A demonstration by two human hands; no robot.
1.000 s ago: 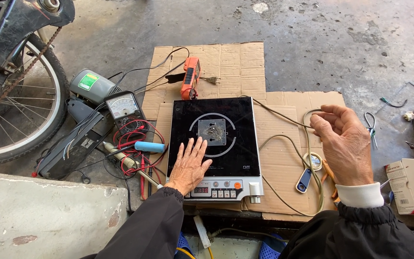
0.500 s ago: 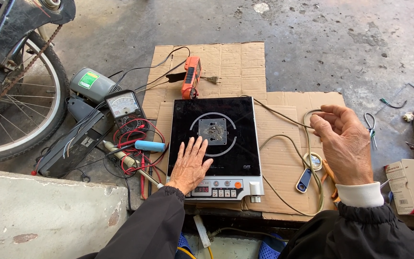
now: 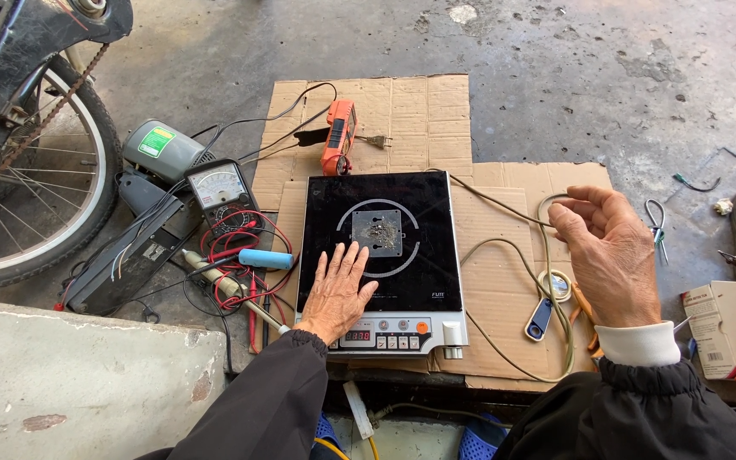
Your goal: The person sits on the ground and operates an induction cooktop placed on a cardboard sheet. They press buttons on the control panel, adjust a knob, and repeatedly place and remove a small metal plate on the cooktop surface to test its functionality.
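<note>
Black glass induction hob (image 3: pixel 381 255) on cardboard (image 3: pixel 504 281) | L hand (image 3: pixel 340 290) flat, fingers spread on glass, unchanged | R hand (image 3: pixel 611 255) still pinching cord (image 3: pixel 547 281) | no move → holding steady.

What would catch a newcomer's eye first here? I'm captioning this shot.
The black glass induction cooktop at centre, on flattened brown cardboard, with the left hand flat on it. To its right, the right hand pinches a thin olive cable. A spoked bicycle wheel stands far left.
</note>
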